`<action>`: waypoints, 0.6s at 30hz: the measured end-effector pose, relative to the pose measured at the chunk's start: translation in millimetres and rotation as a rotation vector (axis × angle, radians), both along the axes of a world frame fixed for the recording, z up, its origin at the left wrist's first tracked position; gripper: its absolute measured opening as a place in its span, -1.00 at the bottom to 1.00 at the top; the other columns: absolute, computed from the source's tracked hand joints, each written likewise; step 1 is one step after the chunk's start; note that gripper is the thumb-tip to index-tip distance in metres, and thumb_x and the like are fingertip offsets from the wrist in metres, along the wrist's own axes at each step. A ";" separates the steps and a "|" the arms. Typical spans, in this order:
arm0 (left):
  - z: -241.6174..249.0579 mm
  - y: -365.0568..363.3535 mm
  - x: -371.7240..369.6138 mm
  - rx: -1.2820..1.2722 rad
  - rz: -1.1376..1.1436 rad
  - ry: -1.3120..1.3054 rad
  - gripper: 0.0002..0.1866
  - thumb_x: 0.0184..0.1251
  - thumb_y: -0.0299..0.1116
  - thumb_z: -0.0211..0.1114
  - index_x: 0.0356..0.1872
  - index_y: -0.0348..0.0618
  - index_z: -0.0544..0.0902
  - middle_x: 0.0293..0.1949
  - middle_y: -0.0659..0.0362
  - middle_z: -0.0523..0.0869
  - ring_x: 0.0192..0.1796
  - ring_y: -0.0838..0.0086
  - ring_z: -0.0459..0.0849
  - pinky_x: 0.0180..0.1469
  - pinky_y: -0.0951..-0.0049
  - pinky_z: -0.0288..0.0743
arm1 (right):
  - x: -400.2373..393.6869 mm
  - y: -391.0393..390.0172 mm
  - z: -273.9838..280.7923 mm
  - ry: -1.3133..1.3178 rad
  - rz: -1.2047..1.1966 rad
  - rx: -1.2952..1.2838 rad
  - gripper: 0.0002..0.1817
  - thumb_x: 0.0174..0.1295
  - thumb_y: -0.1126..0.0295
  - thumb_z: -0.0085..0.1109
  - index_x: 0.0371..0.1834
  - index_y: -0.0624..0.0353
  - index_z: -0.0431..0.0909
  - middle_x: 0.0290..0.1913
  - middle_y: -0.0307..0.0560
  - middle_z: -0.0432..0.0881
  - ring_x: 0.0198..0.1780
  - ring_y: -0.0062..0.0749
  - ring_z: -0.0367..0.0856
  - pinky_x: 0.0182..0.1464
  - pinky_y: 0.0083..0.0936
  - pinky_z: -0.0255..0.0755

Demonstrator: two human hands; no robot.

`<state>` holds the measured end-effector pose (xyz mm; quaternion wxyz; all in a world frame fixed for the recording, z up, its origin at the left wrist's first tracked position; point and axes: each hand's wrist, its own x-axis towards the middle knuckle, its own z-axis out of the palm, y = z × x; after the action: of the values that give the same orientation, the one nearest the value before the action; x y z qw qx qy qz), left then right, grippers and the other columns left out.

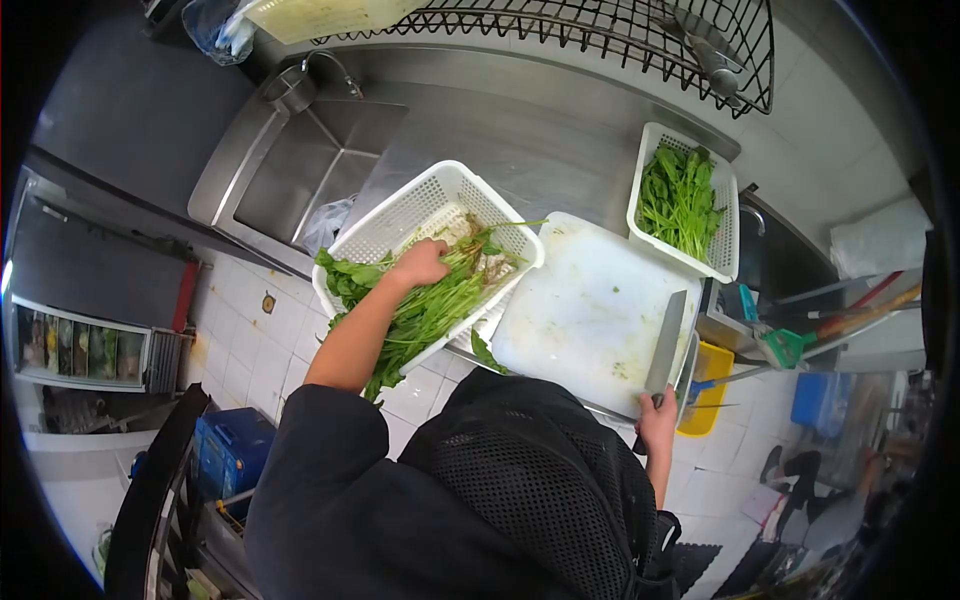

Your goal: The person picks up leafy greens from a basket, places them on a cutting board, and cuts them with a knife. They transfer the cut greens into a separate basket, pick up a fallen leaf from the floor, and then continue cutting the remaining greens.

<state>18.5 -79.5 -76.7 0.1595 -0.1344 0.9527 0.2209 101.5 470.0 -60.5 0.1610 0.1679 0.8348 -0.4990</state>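
Note:
My left hand point(422, 264) reaches into a white perforated basket point(452, 180), its fingers closed round stems of leafy greens point(425, 315). Some leaves hang over the basket's near edge, and roots show at the stem ends. On the right, my right hand point(657, 420) grips the dark handle of a cleaver point(667, 345). The wide blade lies over the right side of a white cutting board point(560, 310), pointing away from me. Small green scraps dot the board. A second white basket point(634, 215) behind the board holds more greens point(682, 205).
A steel sink point(290, 190) is at the left of the steel counter point(500, 120). Above runs a black wire rack point(600, 35). A yellow container point(710, 385) and long-handled tools point(850, 325) stand at the right. Part of another person point(800, 480) shows at lower right.

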 end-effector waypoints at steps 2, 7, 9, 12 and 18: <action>-19.4 0.6 -1.3 0.038 -0.013 0.044 -0.55 0.16 -0.20 0.39 0.05 -0.21 0.71 0.11 -0.20 0.70 0.16 -0.10 0.68 0.23 0.06 0.56 | 0.0 -1.6 2.6 -0.002 -0.020 -0.001 -0.66 0.34 0.48 0.20 0.15 0.26 0.43 -0.44 -0.08 0.54 -0.65 -0.41 0.48 -0.63 -0.42 0.39; -24.0 -14.2 -21.4 0.315 0.225 -0.321 -0.45 0.16 -0.19 0.51 0.14 -0.30 0.71 0.16 -0.18 0.66 0.25 0.16 0.65 0.24 0.26 0.50 | 0.7 2.8 -9.1 0.044 0.014 0.013 -0.68 0.34 0.48 0.20 0.12 0.25 0.45 -0.42 -0.09 0.54 -0.65 -0.43 0.48 -0.64 -0.43 0.40; -28.0 -25.1 -21.5 0.451 0.304 -0.295 -0.46 0.17 -0.21 0.51 0.13 -0.34 0.70 0.16 -0.17 0.67 0.23 0.20 0.65 0.23 0.28 0.49 | 2.4 1.4 -5.5 0.038 -0.027 -0.006 -0.69 0.33 0.48 0.21 0.11 0.25 0.46 -0.41 -0.09 0.54 -0.64 -0.42 0.48 -0.64 -0.43 0.41; -29.3 -34.1 -20.2 0.576 0.429 -0.198 -0.47 0.22 -0.23 0.45 0.16 -0.37 0.67 0.17 -0.18 0.70 0.19 0.10 0.69 0.24 0.25 0.48 | 0.3 3.2 -3.9 0.023 -0.007 -0.009 -0.69 0.32 0.49 0.21 0.10 0.25 0.46 -0.41 -0.08 0.54 -0.64 -0.42 0.49 -0.64 -0.42 0.41; -23.7 -11.4 -13.0 -0.040 0.147 -0.066 -0.40 0.27 -0.15 0.32 0.26 -0.34 0.60 0.23 -0.24 0.67 0.26 -0.03 0.66 0.32 0.14 0.50 | -0.6 2.9 -1.1 0.014 -0.002 -0.007 -0.68 0.34 0.48 0.21 0.12 0.27 0.45 -0.41 -0.07 0.53 -0.66 -0.43 0.47 -0.66 -0.42 0.39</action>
<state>5.5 -90.8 -100.4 0.1717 -0.2146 0.9386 0.2085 100.9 472.9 -61.6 0.1552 0.1646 0.8339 -0.5034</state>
